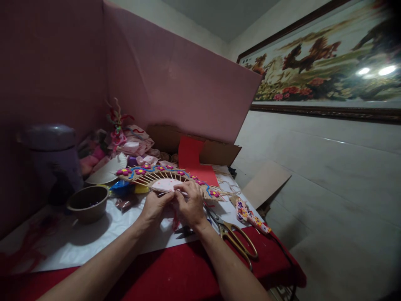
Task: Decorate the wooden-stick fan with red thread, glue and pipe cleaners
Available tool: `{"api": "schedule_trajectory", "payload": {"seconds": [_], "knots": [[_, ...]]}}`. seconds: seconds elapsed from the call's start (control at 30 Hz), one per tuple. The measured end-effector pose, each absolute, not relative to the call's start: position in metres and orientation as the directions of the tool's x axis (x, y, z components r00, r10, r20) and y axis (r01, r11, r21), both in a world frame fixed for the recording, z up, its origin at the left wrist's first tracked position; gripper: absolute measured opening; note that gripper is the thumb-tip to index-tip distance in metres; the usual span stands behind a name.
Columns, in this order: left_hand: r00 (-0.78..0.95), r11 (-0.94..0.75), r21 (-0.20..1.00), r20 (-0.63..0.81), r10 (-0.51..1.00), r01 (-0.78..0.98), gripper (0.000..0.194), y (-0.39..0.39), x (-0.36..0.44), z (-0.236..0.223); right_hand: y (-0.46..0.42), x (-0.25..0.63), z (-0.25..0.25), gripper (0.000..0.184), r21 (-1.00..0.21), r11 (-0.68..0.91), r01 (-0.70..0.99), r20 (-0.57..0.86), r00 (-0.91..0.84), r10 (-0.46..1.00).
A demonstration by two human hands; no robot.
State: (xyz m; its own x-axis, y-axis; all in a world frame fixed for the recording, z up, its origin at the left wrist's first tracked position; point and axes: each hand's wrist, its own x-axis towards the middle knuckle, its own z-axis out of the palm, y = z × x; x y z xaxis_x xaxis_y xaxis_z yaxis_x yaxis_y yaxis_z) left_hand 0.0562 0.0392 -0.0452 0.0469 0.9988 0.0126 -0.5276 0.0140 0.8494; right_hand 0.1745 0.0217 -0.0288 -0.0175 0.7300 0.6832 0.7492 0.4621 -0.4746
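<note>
A handmade fan (163, 172) is held up over the table, its curved brown band trimmed with pink and yellow flowers and a wavy blue line. Thin sticks spread from a pale dotted half-round piece (164, 184) at its base. My left hand (157, 205) grips the lower edge of that piece, thumb on top. Close beside it, my right hand (190, 201) pinches the same piece with bent fingers. Below the hands hangs a reddish tassel-like bit (176, 219), partly hidden. Scissors with gold handles (238, 240) lie by my right wrist.
At the left stand a grey bowl (88, 205) and a lidded purple container (53, 159). Behind are a white pleated plate (108, 169), heaped pink material and red paper (191, 154). A flower-patterned glue-gun-shaped tool (250, 215) lies near the right table edge. Pink panels enclose the back.
</note>
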Motion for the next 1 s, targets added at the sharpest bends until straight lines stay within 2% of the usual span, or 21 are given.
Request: {"api": "schedule_trajectory", "payload": {"seconds": [0.3,0.5,0.73,1.0], "knots": [[0.063,0.023,0.858,0.011,0.998,-0.513,0.043,0.0359,0.0558,-0.0436,0.0234,0.1726,-0.0308,0.009,-0.47,0.49,0.734,0.697,-0.031,0.716],[0.105,0.036,0.838,0.025,0.994,-0.545,0.045,0.0323,0.0545,-0.0413,0.0228,0.1722,-0.0309,0.007,-0.475,0.485,0.734,0.693,-0.027,0.72],[0.075,0.016,0.864,0.025,0.997,-0.503,0.047,0.0376,0.0539,-0.046,0.0227,0.1714,-0.0315,0.008,-0.482,0.483,0.731,0.691,-0.021,0.722],[0.043,-0.023,0.84,0.055,0.998,-0.542,0.046,0.0387,0.0538,-0.0438,0.0192,0.172,-0.0307,0.008,-0.484,0.508,0.713,0.708,-0.022,0.706]]}}
